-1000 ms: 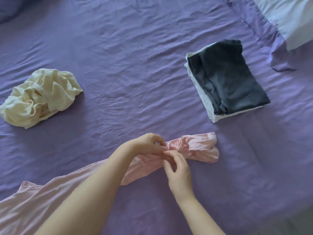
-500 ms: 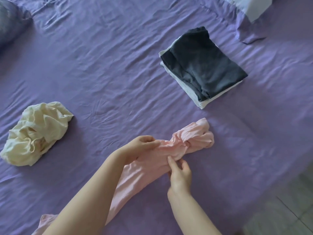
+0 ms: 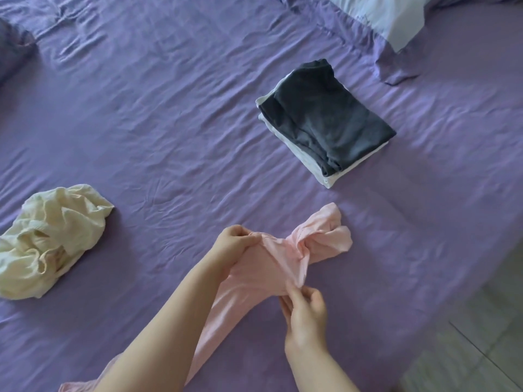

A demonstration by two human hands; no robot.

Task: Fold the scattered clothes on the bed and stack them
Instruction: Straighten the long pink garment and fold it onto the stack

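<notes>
A long pink garment (image 3: 283,258) stretches from the bottom edge up to a bunched end near the bed's middle. My left hand (image 3: 235,241) grips its upper edge, fingers curled over the fabric. My right hand (image 3: 305,309) pinches the lower edge of the same cloth, and the fabric is spread between the two hands. A crumpled cream garment (image 3: 51,244) lies at the left. A folded stack (image 3: 325,131), dark grey piece on top of a white one, sits at the upper right.
The purple bedsheet (image 3: 169,123) is wrinkled all over. A pillow (image 3: 396,21) with a purple and pale blue case lies at the top right. The bed's edge and a tiled floor (image 3: 486,335) show at the lower right.
My hands have drawn apart, the right one pulling toward me and the left staying higher, spreading the pink fabric between them. The view has shifted, so the stack and cream garment sit differently.
</notes>
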